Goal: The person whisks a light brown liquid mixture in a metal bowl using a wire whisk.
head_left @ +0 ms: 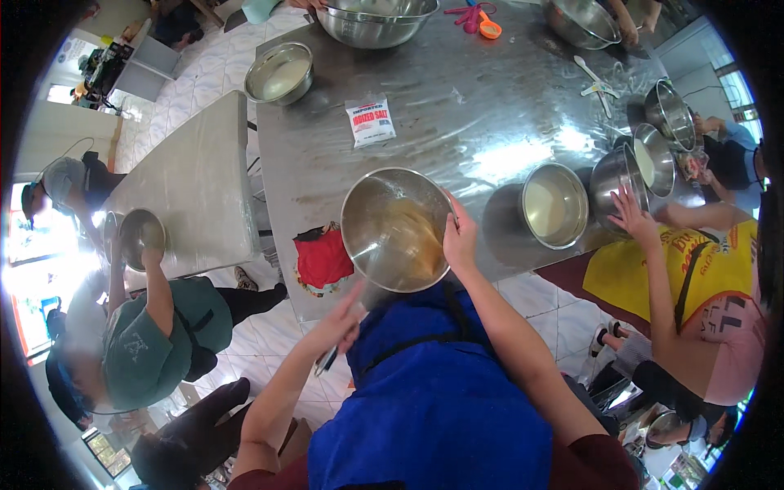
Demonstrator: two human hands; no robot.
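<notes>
Close in front of me, at the table's near edge, a steel mixing bowl (371, 216) is tipped so that its inside shows. A tan-brown substance (412, 237) coats part of its bottom and side. My right hand (459, 237) grips the bowl's right rim, thumb on the inside. Just below the bowl's left side, my left hand (336, 325), blurred by motion, is closed around a utensil with a black and silver handle (325, 361). The utensil's other end cannot be made out. Left of the bowl lies a red cloth (322, 260).
A salt packet (371, 122) lies beyond the bowl on the steel table (441, 106). Bowls of pale liquid stand at the right (555, 206) and far left (280, 75). Orange measuring spoon (489, 30) lies far back. Co-workers stand at both sides, one hand (633, 214) touching another bowl.
</notes>
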